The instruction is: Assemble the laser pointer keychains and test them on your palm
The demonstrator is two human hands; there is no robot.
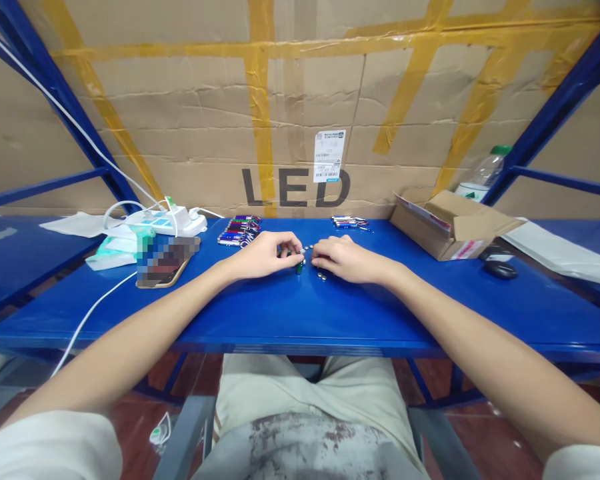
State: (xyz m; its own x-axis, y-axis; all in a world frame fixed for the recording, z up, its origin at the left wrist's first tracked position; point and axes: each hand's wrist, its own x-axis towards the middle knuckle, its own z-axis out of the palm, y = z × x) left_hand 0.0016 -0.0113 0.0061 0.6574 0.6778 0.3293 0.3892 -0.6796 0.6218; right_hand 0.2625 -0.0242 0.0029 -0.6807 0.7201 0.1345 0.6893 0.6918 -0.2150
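Progress looks partial: your left hand [266,257] and right hand [344,259] pinch one green keychain flashlight [299,267], button cells [322,275] loose beside it. A big flashlight pile [240,231] and a small flashlight pile [349,222] lie at the table's [300,313] far edge.

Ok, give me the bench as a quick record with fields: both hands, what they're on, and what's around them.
surface: blue table
left hand: fingertips at small green flashlight; grip unclear
right hand: curled beside it, over small silver discs
behind left hand: pile of coloured keychain flashlights
behind right hand: smaller flashlight pile
right side: open cardboard box, computer mouse
left side: power strip, phone
backdrop: cardboard wall printed LED
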